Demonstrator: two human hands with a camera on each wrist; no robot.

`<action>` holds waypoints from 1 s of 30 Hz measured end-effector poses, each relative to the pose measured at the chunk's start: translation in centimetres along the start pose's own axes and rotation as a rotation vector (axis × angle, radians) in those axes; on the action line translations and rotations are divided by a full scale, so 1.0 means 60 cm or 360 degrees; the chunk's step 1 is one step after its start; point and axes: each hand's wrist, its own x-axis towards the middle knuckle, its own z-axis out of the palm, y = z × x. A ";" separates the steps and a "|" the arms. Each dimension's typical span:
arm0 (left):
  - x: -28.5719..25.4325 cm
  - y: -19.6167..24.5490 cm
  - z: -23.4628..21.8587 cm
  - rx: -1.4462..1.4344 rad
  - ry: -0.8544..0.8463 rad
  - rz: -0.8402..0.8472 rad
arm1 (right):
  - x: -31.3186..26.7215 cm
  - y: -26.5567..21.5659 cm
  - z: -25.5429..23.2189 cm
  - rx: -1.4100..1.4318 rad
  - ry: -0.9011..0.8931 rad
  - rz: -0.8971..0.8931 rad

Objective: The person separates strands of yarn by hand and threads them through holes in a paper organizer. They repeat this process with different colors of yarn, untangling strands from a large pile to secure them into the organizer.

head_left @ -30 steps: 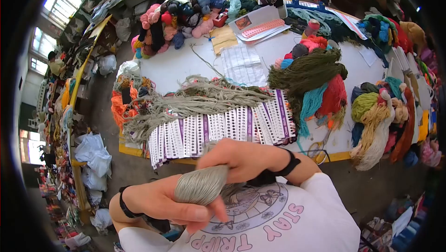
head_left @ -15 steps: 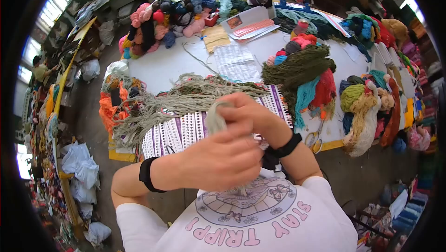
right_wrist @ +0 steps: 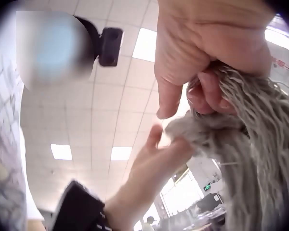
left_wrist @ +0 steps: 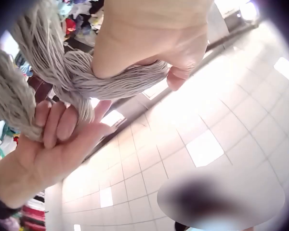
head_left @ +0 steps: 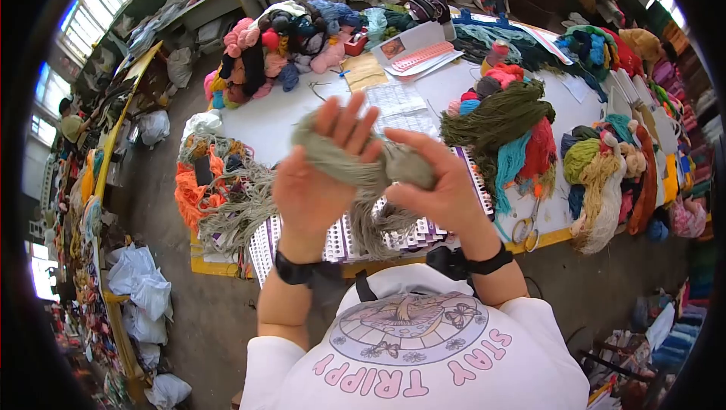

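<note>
A grey yarn skein (head_left: 340, 160) stretches between both hands above the table's front edge, its loose strands hanging down. My left hand (head_left: 310, 191) is turned palm up, the yarn lying across its palm and its blurred fingers extended. In the left wrist view the skein (left_wrist: 120, 86) passes beneath this hand, whose fingers are mostly hidden. My right hand (head_left: 442, 183) holds a bunched part of the skein, thumb and forefinger apart. Its other fingers (right_wrist: 209, 94) curl round the strands in the right wrist view.
Punched white-and-purple cards (head_left: 265, 251) lie along the table's front, beside loose grey yarn (head_left: 234, 198). An olive yarn bundle (head_left: 499, 119) and scissors (head_left: 527, 228) lie to the right. Coloured yarn (head_left: 265, 54) is heaped behind, near paper sheets (head_left: 397, 104).
Both hands have moved from near the chest, crossing on the way, to farther forward over the table. The compact grey bundle now spreads between them, and my left palm has turned up.
</note>
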 end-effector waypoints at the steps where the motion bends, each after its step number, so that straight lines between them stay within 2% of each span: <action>1: 0.003 -0.013 0.003 0.0214 -0.0110 0.0030 | 0.006 0.001 0.020 -0.0243 -0.0006 -0.0128; 2: 0.000 -0.011 -0.001 0.0443 -0.0163 0.0017 | 0.009 0.004 0.032 -0.0489 -0.0009 -0.0254; 4: -0.005 0.000 -0.013 0.0902 -0.0273 -0.0002 | 0.006 0.021 0.028 -0.0321 0.0009 -0.0065; 5: -0.011 0.008 -0.012 0.1145 -0.0029 -0.0023 | 0.005 0.026 0.025 -0.0236 0.0009 0.0030; 8: -0.014 0.010 -0.022 0.1782 0.0190 0.0220 | -0.003 -0.009 0.030 -0.0560 -0.0294 -0.0168; 9: -0.015 0.011 -0.023 0.1760 0.0174 0.0190 | -0.005 -0.008 0.034 -0.0699 -0.0423 -0.0294; 12: -0.018 0.013 -0.020 0.1677 0.0122 0.0102 | 0.006 -0.009 0.024 -0.0622 -0.0269 -0.0269; 13: -0.022 0.007 -0.015 0.1794 0.0043 0.0082 | 0.010 -0.013 0.008 -0.0676 -0.0254 -0.0158; 16: -0.045 0.006 -0.018 0.2275 -0.0154 -0.0669 | 0.012 -0.038 -0.010 -0.0778 -0.0543 0.0032; 17: -0.050 -0.003 -0.023 0.2360 -0.0031 -0.0564 | 0.012 -0.038 -0.013 -0.0789 -0.0639 0.0200; 19: -0.049 -0.013 -0.034 0.2476 0.0281 -0.0388 | 0.017 0.003 -0.013 -0.1022 -0.0177 -0.0301; 20: -0.047 -0.017 -0.037 0.2528 0.0435 -0.0294 | 0.011 0.010 -0.011 -0.1038 -0.0068 -0.0343; 21: -0.043 -0.018 -0.032 0.2795 0.0541 -0.0292 | 0.007 0.016 -0.008 -0.1053 0.0041 -0.0384; 24: -0.049 -0.041 -0.038 0.3581 0.0220 -0.0504 | -0.019 0.017 0.041 -0.0718 -0.0055 0.0094; 25: -0.046 -0.049 -0.029 0.3582 0.0240 -0.0455 | -0.022 0.038 0.045 -0.0622 0.0096 0.0092; 28: -0.043 -0.053 -0.021 0.3618 0.0130 -0.0574 | -0.027 0.067 0.035 -0.0660 0.0205 0.0112; 29: -0.043 -0.053 -0.027 0.2979 0.0335 -0.0479 | -0.021 0.093 0.013 -0.0630 0.0431 0.0240; 30: -0.041 -0.052 -0.037 0.2332 0.0496 -0.0391 | -0.023 0.121 -0.010 -0.0242 0.0467 0.0541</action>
